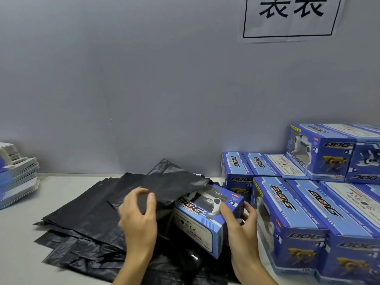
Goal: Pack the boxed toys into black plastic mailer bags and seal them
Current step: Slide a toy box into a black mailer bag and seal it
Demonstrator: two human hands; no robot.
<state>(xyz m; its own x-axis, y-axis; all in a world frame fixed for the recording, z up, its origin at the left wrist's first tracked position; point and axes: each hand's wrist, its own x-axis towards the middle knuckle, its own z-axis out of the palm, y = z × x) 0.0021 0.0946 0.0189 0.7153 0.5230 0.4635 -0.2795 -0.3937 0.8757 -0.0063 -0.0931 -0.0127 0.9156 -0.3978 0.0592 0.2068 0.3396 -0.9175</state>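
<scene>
Box (202,218) near centre, far end inside bag (168,182). Right hand (239,225) clamped box's right end; left hand (139,214) pinched bag mouth. Box looked stiff, light; bag thin, slippery, likely tearable on corners.

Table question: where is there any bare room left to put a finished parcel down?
Bare table shows between the stack of flat cards on the left and the pile of black mailer bags, and in the near-left corner before that pile. The right side is crowded with stacked blue DOG toy boxes, reaching the wall.
</scene>
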